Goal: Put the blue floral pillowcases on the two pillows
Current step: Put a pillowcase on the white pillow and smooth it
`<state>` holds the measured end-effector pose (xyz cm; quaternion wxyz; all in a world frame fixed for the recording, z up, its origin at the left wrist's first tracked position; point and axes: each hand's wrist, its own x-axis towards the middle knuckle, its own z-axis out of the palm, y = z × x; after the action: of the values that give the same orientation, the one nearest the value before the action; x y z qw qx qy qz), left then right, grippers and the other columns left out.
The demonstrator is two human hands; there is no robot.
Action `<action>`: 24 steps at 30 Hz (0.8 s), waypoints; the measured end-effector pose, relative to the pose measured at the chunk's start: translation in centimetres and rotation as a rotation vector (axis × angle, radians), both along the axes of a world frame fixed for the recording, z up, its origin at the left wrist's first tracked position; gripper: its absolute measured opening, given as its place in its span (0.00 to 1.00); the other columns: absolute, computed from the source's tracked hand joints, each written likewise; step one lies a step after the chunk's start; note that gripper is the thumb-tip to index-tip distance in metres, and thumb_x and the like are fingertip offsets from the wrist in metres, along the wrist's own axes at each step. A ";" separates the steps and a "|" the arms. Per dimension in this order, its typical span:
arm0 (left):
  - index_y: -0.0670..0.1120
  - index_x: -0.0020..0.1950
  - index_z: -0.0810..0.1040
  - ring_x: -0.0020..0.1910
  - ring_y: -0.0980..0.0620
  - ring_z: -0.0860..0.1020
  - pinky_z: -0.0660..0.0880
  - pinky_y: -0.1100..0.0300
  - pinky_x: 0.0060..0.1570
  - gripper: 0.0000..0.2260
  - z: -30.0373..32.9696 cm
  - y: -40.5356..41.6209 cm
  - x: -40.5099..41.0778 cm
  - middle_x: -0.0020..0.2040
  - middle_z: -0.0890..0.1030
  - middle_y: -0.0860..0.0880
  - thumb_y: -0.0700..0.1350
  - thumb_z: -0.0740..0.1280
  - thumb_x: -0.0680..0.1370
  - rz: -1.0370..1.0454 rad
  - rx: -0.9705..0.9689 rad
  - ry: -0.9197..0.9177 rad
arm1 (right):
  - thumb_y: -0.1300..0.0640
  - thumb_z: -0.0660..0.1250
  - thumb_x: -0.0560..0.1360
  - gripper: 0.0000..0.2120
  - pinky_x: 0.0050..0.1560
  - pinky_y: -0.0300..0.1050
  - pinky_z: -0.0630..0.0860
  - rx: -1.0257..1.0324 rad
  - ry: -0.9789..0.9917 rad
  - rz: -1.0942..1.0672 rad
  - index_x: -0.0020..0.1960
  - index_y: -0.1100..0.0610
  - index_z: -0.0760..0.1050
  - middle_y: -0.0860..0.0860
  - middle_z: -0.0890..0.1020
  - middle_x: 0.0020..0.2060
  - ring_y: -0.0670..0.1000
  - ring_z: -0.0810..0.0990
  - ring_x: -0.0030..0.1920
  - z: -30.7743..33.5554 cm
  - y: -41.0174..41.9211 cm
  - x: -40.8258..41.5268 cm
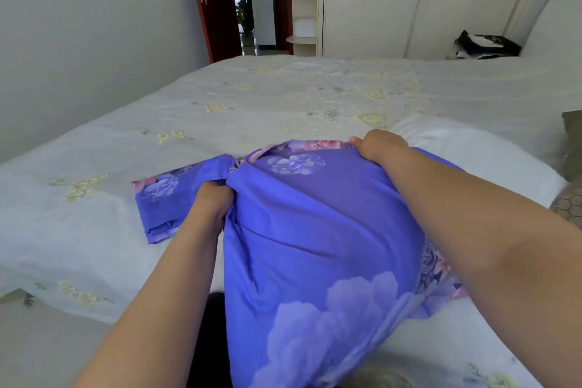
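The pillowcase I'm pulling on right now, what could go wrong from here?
1. Both hands, left hand and right hand, bunch the pillowcase at its far end; a hard tug could strain a seam or leave the pillow uneven inside.
2. The folded second pillowcase lies right beside the left hand and may get dragged or unfolded.
3. The bare white pillow sits behind the right arm and could get shoved aside.
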<state>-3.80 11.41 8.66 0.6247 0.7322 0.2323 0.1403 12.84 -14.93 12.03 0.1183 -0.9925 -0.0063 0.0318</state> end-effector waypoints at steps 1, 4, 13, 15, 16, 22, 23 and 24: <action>0.39 0.59 0.75 0.44 0.51 0.73 0.69 0.63 0.33 0.10 0.1 0.0 0.2 0.51 0.76 0.46 0.36 0.59 0.80 0.055 0.017 -0.040 | 0.39 0.51 0.79 0.28 0.53 0.48 0.69 -0.033 -0.014 0.014 0.62 0.61 0.72 0.58 0.76 0.61 0.59 0.75 0.59 0.2 -0.2 0.0; 0.43 0.46 0.73 0.49 0.54 0.66 0.63 0.75 0.25 0.08 1.4 0.3 0.5 0.45 0.72 0.48 0.35 0.57 0.80 0.120 0.155 -0.114 | 0.41 0.55 0.79 0.29 0.56 0.47 0.69 -0.099 0.083 0.074 0.63 0.65 0.73 0.61 0.76 0.61 0.59 0.75 0.59 1.7 -1.2 -0.4; 0.51 0.37 0.69 0.36 0.62 0.68 0.69 0.68 0.40 0.14 8.8 1.8 1.9 0.36 0.73 0.58 0.33 0.61 0.77 -0.117 0.138 -0.663 | 0.56 0.65 0.75 0.07 0.41 0.43 0.71 0.873 -0.251 -0.038 0.40 0.58 0.75 0.55 0.78 0.40 0.53 0.76 0.43 9.9 -3.5 -1.4; 0.49 0.36 0.68 0.37 0.57 0.68 0.68 0.63 0.41 0.13 9.5 2.6 1.8 0.38 0.73 0.53 0.32 0.60 0.74 -0.135 0.212 -0.690 | 0.53 0.63 0.77 0.12 0.39 0.43 0.68 0.756 -0.370 -0.006 0.38 0.59 0.74 0.55 0.77 0.38 0.54 0.74 0.41 10.5 -5.1 -2.0; 0.48 0.37 0.70 0.39 0.55 0.69 0.69 0.59 0.43 0.09 8.9 3.4 2.1 0.40 0.74 0.50 0.35 0.60 0.72 -0.081 0.226 -0.680 | 0.51 0.62 0.78 0.13 0.41 0.44 0.68 0.662 -0.486 -0.055 0.42 0.61 0.75 0.58 0.78 0.40 0.57 0.75 0.43 10.6 -6.7 -2.0; 0.40 0.49 0.81 0.52 0.47 0.80 0.77 0.50 0.55 0.08 5.8 3.7 4.0 0.52 0.83 0.44 0.41 0.67 0.73 0.001 0.048 -0.508 | 0.47 0.55 0.80 0.18 0.52 0.51 0.69 0.392 -0.657 -0.360 0.58 0.59 0.73 0.62 0.78 0.55 0.63 0.74 0.57 7.6 -13.2 -3.1; 0.42 0.50 0.80 0.50 0.47 0.80 0.76 0.51 0.53 0.11 6.3 3.0 3.6 0.51 0.82 0.45 0.45 0.68 0.71 0.020 -0.005 -0.457 | 0.46 0.54 0.80 0.18 0.51 0.51 0.69 0.349 -0.657 -0.361 0.59 0.58 0.73 0.62 0.78 0.55 0.64 0.75 0.56 7.3 -13.0 -3.2; 0.44 0.51 0.80 0.48 0.48 0.79 0.76 0.51 0.52 0.15 6.6 2.6 3.3 0.51 0.82 0.46 0.48 0.69 0.68 0.035 -0.062 -0.386 | 0.46 0.53 0.81 0.19 0.51 0.51 0.69 0.320 -0.649 -0.363 0.59 0.58 0.72 0.63 0.78 0.54 0.64 0.75 0.56 7.1 -13.0 -3.3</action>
<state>-0.47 14.05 15.25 0.6774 0.6680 0.1249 0.2816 9.58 -27.93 19.09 0.2666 -0.9051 0.1270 -0.3060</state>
